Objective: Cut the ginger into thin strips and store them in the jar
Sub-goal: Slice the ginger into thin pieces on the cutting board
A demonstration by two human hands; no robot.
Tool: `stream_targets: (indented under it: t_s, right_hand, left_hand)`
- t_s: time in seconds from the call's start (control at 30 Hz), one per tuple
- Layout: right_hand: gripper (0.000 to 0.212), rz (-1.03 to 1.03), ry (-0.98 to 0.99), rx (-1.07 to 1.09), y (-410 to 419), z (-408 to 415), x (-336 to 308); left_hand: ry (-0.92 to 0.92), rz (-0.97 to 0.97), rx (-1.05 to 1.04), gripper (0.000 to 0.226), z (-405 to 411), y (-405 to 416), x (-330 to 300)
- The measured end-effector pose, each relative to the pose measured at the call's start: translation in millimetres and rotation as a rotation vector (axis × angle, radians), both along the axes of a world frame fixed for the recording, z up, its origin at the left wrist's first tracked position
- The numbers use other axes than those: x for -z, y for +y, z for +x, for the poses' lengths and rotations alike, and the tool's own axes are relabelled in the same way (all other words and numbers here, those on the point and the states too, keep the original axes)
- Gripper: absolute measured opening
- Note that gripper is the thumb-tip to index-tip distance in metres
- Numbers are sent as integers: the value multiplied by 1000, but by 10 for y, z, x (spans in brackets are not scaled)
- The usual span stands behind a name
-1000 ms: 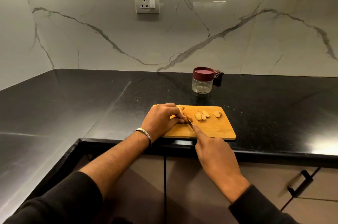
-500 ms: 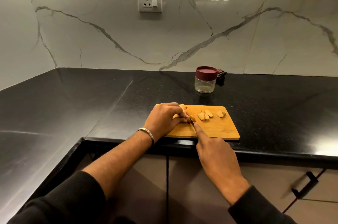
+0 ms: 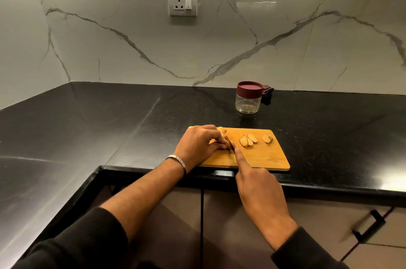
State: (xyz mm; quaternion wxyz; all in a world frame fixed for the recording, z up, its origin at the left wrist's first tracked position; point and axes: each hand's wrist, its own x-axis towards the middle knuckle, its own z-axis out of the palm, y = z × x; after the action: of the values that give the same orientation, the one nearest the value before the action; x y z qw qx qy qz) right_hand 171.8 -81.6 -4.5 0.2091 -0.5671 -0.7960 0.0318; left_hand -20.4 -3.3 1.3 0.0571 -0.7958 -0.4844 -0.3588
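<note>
A wooden cutting board [image 3: 263, 157] lies at the counter's front edge. My left hand [image 3: 198, 144] curls over a piece of ginger [image 3: 222, 131] at the board's left end and pins it down; most of the piece is hidden under the fingers. My right hand [image 3: 257, 183] grips a knife [image 3: 231, 144], index finger stretched along its spine, blade right beside my left fingertips. Several cut ginger slices [image 3: 248, 140] lie on the board to the right, with one more slice [image 3: 266, 138] further right. A clear jar [image 3: 249, 101] with a maroon lid stands behind the board.
The black stone countertop [image 3: 131, 128] wraps round an L-shaped corner. A dark cloth [image 3: 267, 91] lies behind the jar. A wall socket [image 3: 182, 2] sits on the marble backsplash. Cabinet doors with a black handle [image 3: 369, 227] are below the counter.
The view has shifted slightly. Both hands stay at the ginger, the knife still working beside my left fingertips; the slices on the board have not moved.
</note>
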Motion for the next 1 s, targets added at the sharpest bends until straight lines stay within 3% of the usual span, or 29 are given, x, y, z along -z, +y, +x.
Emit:
stream_targets:
  t_s: [1.0]
  right_hand:
    - [54, -94, -44, -16, 69, -16, -129]
  left_hand:
    - [22, 7, -21, 9, 4, -3, 4]
